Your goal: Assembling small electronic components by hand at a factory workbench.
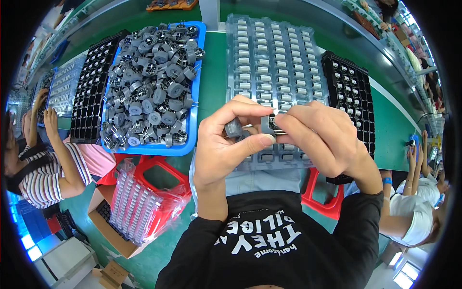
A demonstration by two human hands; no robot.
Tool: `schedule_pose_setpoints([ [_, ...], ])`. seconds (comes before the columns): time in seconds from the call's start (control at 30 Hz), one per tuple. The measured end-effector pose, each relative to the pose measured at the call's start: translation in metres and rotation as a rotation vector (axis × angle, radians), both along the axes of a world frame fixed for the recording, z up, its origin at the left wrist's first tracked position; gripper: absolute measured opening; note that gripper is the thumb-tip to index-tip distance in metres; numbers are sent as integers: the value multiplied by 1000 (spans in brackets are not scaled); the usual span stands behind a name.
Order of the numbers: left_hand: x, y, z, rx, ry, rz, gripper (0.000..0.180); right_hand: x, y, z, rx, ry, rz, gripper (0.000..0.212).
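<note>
Over the near part of the clear tray, my left hand pinches a grey round part with metal pins between thumb and forefinger. A second grey part rests in the curl of that same hand, partly covered by its fingers. From the other side my right hand is closed, its fingertips gripping the pinned side of the first part. Whether a smaller piece sits between those fingertips is hidden. Beneath both hands lies the clear plastic tray, holding rows of small silver cylinders.
A blue bin heaped with similar grey parts stands left. Black compartment trays flank the work area. Red stools and a cardboard box with wrapped trays are below the table edge. Other people sit on both sides.
</note>
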State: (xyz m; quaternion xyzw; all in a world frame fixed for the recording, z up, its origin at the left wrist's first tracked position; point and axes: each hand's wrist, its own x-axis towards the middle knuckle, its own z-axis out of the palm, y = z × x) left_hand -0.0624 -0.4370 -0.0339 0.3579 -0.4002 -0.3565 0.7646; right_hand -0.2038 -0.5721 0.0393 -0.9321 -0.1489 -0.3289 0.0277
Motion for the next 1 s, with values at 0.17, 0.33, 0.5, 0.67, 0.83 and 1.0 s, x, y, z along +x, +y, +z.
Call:
schedule_pose_setpoints([
  [0.17,0,-1,0,11,-97,17,36,-3,0,-1,8,-1,14,38],
  [0.33,-2,-2,1,24,-100,29,36,-4,-2,-2,16,3,23,36],
  [0.5,-2,-3,-3,19,-167,13,36,-9,-3,1,83,83,34,35],
  [0.67,-26,-10,3,-17,38,119,35,-16,2,-4,523,94,-104,26],
  [0.83,-37,-8,13,227,-253,201,23,-37,1,-22,1091,112,-147,9],
  [1.0,-23,-8,9,77,325,50,29,-139,-25,-22,368,60,-667,15],
])
